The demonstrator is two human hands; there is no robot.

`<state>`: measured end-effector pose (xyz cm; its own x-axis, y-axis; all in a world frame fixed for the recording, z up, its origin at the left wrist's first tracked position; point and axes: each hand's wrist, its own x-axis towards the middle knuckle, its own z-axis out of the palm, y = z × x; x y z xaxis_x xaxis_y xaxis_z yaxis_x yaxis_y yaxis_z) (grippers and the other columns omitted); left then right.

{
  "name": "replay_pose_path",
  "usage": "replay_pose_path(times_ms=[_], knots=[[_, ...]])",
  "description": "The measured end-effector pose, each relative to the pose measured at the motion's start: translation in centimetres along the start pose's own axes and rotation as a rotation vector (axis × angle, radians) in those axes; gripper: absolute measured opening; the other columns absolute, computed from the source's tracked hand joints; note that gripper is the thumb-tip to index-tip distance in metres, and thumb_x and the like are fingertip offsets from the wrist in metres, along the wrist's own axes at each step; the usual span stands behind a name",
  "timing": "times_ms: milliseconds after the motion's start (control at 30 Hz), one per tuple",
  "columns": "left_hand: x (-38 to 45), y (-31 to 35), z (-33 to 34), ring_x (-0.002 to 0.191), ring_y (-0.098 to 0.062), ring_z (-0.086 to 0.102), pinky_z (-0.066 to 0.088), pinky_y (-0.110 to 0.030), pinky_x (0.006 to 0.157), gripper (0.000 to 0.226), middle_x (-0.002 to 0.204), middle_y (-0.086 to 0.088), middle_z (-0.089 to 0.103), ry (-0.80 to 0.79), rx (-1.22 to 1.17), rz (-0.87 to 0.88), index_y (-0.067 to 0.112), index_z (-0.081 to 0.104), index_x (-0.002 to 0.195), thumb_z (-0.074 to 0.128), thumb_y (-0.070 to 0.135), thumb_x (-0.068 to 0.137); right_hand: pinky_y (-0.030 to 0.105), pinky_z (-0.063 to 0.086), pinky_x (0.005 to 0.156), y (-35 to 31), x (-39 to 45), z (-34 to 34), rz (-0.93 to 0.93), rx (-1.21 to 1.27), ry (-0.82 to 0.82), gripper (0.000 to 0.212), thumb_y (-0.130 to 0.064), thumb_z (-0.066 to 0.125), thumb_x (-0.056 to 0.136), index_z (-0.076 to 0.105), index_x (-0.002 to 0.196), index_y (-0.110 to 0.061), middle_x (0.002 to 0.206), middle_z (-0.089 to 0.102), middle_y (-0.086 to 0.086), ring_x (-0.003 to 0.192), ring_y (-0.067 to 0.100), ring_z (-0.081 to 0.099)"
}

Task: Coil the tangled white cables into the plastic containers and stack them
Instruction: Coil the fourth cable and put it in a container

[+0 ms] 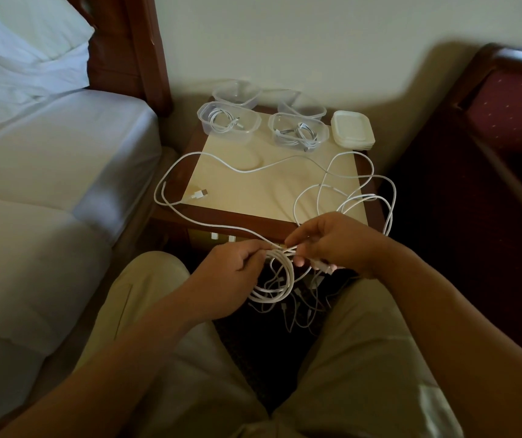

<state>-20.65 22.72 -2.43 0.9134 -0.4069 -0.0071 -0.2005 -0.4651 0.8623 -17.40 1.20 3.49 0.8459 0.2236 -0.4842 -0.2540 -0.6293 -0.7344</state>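
Nearest, over the lap, the left hand [232, 270] pinches the top of a white coil [280, 279], and the right hand [332, 245] pinches the cable [253, 169] just beside it. That cable trails in loose loops across the nightstand [221, 213]. Farther back stand four tubs [228, 122], two holding coiled cables, with stacked lids [352, 129] at their right.

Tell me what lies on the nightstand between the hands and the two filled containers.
In the head view, only loose white cable snaking across the tabletop, with a plug end at its left.
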Motion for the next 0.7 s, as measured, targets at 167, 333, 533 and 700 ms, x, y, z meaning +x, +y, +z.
replay_pose_path(times_ms=[167, 333, 533, 700], knots=[[0.2, -0.5, 0.2, 0.095, 0.000, 0.061, 0.050, -0.014, 0.079, 0.027, 0.095, 0.017, 0.065, 0.096, 0.134, 0.108, 0.020, 0.068, 0.118, 0.043, 0.021, 0.108, 0.023, 0.059, 0.053, -0.7, -0.1, 0.8, 0.298, 0.696, -0.021, 0.020, 0.008, 0.063, 0.090, 0.068, 0.109, 0.006, 0.089, 0.074, 0.022, 0.065, 0.017, 0.071], [0.0, -0.3, 0.4, 0.074, -0.005, 0.061, 0.044, -0.017, 0.062, 0.027, 0.079, 0.010, 0.063, 0.128, 0.105, 0.078, 0.018, 0.068, 0.110, 0.041, 0.022, 0.108, 0.023, 0.059, 0.057, -0.7, -0.8, 3.2, 0.233, 0.652, 0.015, 0.013, 0.002, 0.073, 0.083, 0.075, 0.096, 0.003, 0.091, 0.077, 0.019, 0.072, 0.019, 0.075], [-0.1, 0.5, 0.1, 0.056, -0.003, 0.055, 0.042, -0.017, 0.051, 0.027, 0.067, 0.009, 0.062, 0.083, -0.048, -0.065, 0.024, 0.065, 0.106, 0.038, 0.024, 0.110, 0.028, 0.055, 0.065, 0.2, -0.8, 4.7, 0.021, 0.043, 0.215, 0.019, -0.033, 0.081, 0.083, 0.075, 0.088, -0.015, 0.087, 0.073, 0.006, 0.072, 0.017, 0.066], [0.0, 0.9, 0.0, 0.066, -0.008, 0.064, 0.049, -0.022, 0.057, 0.029, 0.074, 0.010, 0.068, 0.096, -0.112, -0.094, 0.023, 0.068, 0.103, 0.040, 0.023, 0.109, 0.032, 0.062, 0.070, 0.3, -1.0, 4.6, -0.071, 0.023, 0.087, 0.020, -0.027, 0.073, 0.092, 0.068, 0.090, -0.007, 0.078, 0.075, 0.014, 0.073, 0.027, 0.073]])
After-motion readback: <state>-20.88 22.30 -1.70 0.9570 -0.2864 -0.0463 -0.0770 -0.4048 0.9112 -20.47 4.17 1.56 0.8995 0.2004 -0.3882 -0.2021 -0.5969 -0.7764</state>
